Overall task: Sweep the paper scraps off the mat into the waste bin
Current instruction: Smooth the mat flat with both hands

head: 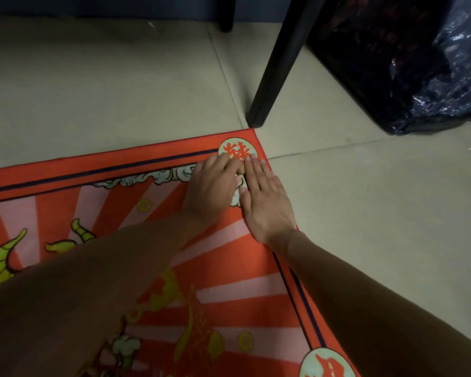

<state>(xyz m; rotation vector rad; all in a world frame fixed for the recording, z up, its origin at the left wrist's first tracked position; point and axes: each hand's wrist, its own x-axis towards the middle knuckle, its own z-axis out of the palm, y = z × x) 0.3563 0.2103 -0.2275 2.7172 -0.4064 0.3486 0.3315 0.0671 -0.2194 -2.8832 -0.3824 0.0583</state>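
A red mat [223, 270] with pale rays and yellow figures lies on the tiled floor. Both my hands are at its far right corner, side by side. My left hand [212, 186] rests on the mat with its fingers a little bent toward the round corner emblem [235, 149]. My right hand [265, 200] lies flat with straight fingers along the mat's right edge. Something whitish [238, 198] shows in the gap between the hands; I cannot tell if it is paper scraps or the mat's cloud print. The black waste bin [392, 63], lined with a shiny dark bag, stands at the upper right.
A black furniture leg [280, 63] stands on the floor right at the mat's corner, between the hands and the bin. A second dark leg [226, 14] is farther back. Beige floor tiles [378, 213] surround the mat.
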